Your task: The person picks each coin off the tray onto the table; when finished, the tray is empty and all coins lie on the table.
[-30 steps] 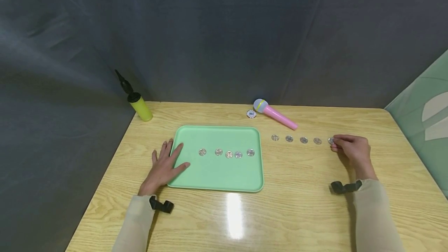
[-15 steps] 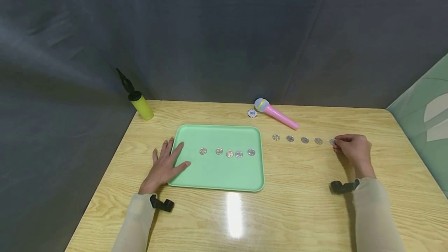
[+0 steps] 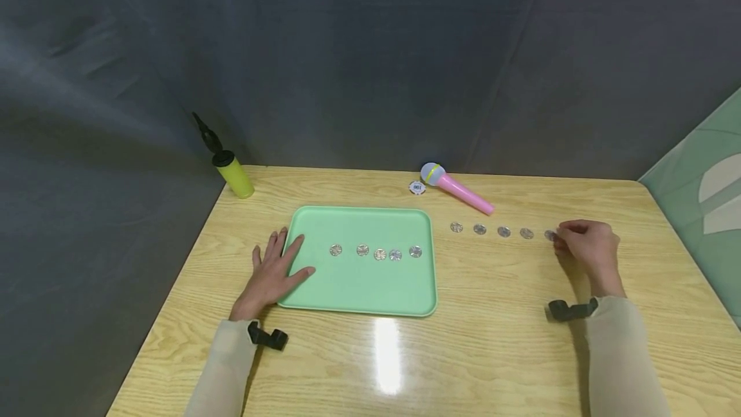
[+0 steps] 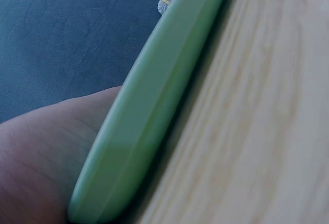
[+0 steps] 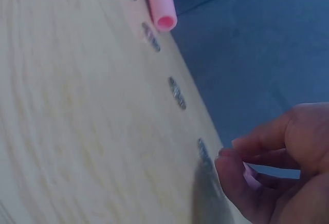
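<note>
My left hand [image 3: 271, 278] rests with spread fingers over the left rim of a mint-green tray [image 3: 359, 288]. Inside the tray lies an uneven row of several silver coins [image 3: 379, 254]. To the right of it, more silver coins [image 3: 503, 231] lie flat in a row on the wooden table. At that row's right end my right hand [image 3: 590, 246] has its thumb and index fingertip close beside the last coin [image 3: 550, 235]. In the right wrist view this coin [image 5: 204, 152] lies on the table just off the thumb, and the fingers are loosely curled with nothing seen between them.
Behind the coin row lies a pink toy microphone [image 3: 460, 192], with a white poker chip [image 3: 417, 188] left of its head. A yellow-green hand pump [image 3: 236, 177] with a black nozzle stands at the far left corner. Dark cloth [image 3: 370, 63] hangs behind the table.
My right hand has let go of the last coin and shifted slightly right, so more of the coin shows. The left hand and the tray are unchanged.
</note>
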`<move>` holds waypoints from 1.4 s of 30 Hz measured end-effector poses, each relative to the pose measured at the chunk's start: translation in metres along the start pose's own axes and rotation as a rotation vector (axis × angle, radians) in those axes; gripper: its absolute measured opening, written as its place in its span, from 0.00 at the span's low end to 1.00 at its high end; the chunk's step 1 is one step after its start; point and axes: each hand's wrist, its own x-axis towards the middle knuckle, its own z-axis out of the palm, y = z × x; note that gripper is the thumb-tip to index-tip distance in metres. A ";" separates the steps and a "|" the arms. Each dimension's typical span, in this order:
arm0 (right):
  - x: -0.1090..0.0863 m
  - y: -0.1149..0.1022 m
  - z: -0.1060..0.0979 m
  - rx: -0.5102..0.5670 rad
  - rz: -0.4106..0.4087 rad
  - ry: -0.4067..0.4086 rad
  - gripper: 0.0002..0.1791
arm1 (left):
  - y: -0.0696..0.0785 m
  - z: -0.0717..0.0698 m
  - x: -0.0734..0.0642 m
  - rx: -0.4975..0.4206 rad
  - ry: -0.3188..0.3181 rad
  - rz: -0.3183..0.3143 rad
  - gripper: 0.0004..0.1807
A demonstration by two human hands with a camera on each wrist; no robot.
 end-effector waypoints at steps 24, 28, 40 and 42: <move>-0.032 -0.062 0.039 0.062 -0.207 -0.101 0.19 | 0.003 -0.001 0.000 0.002 -0.008 -0.002 0.45; -0.038 -0.070 0.049 0.073 -0.233 -0.139 0.19 | 0.002 -0.001 0.000 0.004 -0.009 -0.001 0.45; -0.052 -0.093 0.076 0.036 -0.307 -0.201 0.14 | 0.002 -0.002 -0.001 0.001 -0.008 -0.002 0.45; -0.054 -0.097 0.082 0.034 -0.311 -0.214 0.14 | 0.002 -0.001 -0.001 -0.001 -0.008 0.000 0.45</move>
